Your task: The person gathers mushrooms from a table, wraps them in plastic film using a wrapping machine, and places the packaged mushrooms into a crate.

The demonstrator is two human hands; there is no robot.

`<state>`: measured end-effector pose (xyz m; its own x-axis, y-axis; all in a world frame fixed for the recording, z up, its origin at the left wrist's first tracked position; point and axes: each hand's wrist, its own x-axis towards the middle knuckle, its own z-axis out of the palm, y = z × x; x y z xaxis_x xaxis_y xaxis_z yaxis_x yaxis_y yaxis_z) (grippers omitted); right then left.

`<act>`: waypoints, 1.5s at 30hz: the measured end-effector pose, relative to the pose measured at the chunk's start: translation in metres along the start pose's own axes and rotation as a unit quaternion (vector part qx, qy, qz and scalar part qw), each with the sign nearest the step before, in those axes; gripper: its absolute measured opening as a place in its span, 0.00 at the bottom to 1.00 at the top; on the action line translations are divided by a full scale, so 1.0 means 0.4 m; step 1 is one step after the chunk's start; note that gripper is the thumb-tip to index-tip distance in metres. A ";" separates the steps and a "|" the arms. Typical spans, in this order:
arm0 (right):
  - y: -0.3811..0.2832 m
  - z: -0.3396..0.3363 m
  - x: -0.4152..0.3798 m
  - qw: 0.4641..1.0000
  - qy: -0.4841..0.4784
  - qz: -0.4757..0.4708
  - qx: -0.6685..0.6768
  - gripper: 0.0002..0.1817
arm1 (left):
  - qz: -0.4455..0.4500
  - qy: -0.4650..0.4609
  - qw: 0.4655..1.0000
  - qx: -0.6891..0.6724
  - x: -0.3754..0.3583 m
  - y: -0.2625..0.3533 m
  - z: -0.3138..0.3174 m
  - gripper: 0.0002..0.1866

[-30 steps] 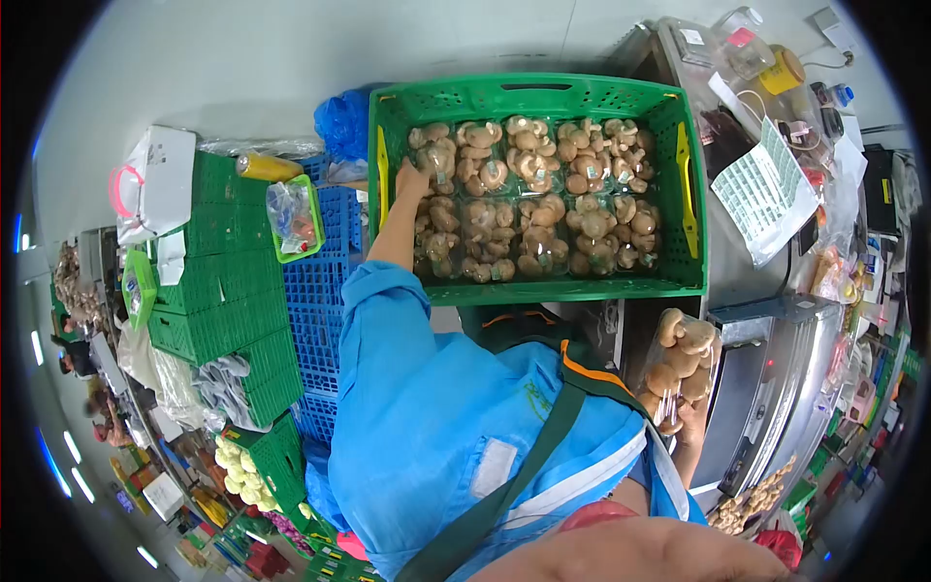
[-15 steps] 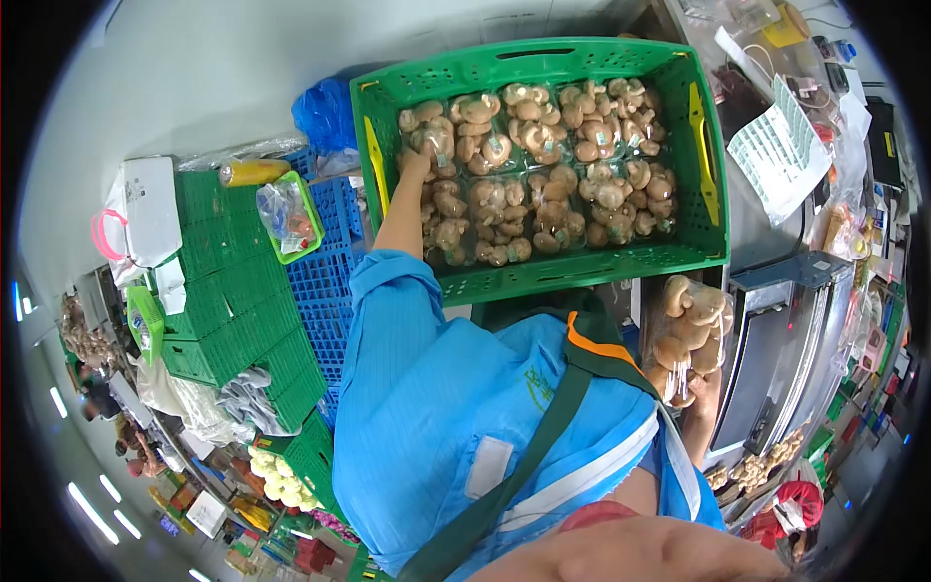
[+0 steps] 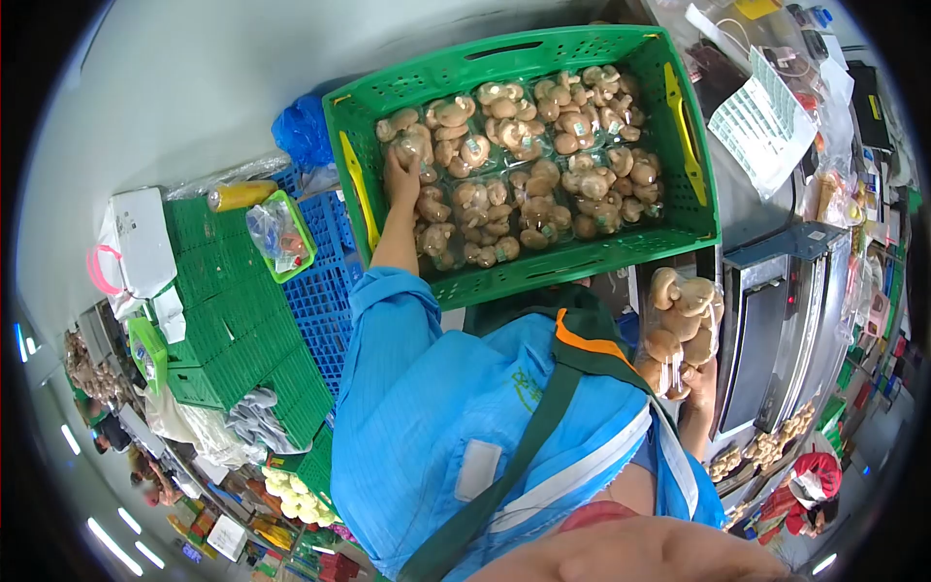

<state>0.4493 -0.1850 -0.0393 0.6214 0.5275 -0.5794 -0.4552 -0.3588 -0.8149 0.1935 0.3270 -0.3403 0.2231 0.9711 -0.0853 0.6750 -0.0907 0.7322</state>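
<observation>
A green crate with yellow handles holds several clear packs of brown mushrooms laid in two rows. My left hand reaches into the crate's left end, its fingers wrapped round the mushroom pack in the upper left corner. At the right, outside the crate, my right hand holds another clear mushroom pack from below, its fingers partly hidden by the pack.
Stacked green crates and a blue crate stand at the left. A blue bag lies by the crate. At the right are a printed sheet and a dark machine.
The crate appears shifted left and slightly tilted as the view turned. My left hand is now closer round the corner pack. The pack in my right hand remains held.
</observation>
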 end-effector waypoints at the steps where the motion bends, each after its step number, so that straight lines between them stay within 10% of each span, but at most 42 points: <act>1: 0.003 -0.003 -0.004 1.000 0.002 -0.002 0.001 0.47 | 0.002 -0.001 1.000 -0.002 0.000 0.014 -0.008 0.38; 13: 0.001 0.034 0.001 1.000 -0.002 0.003 0.011 0.49 | -0.007 0.044 0.994 0.099 0.010 0.085 0.008 0.43; 20: 0.011 0.019 0.008 1.000 -0.008 0.008 0.013 0.47 | 0.016 0.145 0.988 0.050 0.033 0.068 0.022 0.19; 33: -0.001 0.036 -0.005 0.998 0.006 -0.016 0.055 0.46 | -0.035 0.241 0.969 -0.041 -0.009 0.112 0.030 0.15; 36: -0.016 0.051 -0.009 0.998 0.030 -0.031 0.045 0.45 | 0.053 0.234 0.954 0.180 -0.009 0.207 0.006 0.21; 39: -0.021 0.044 -0.012 0.999 0.016 -0.015 0.037 0.43 | 0.261 0.066 0.947 0.174 0.079 0.255 0.033 0.29; 41: -0.016 0.043 -0.014 0.999 0.027 0.001 0.026 0.40 | 0.202 -0.135 0.950 0.195 0.159 0.251 0.077 0.34; 45: 0.033 -0.006 -0.041 0.998 0.033 0.053 0.015 0.49 | 0.070 -0.239 0.919 0.306 0.273 0.212 0.158 0.43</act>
<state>0.4346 -0.2002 -0.0406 0.6092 0.4346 -0.6634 -0.5390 -0.3867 -0.7483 0.3194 0.4115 -0.3303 0.5227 0.7453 -0.4138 0.8525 -0.4567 0.2542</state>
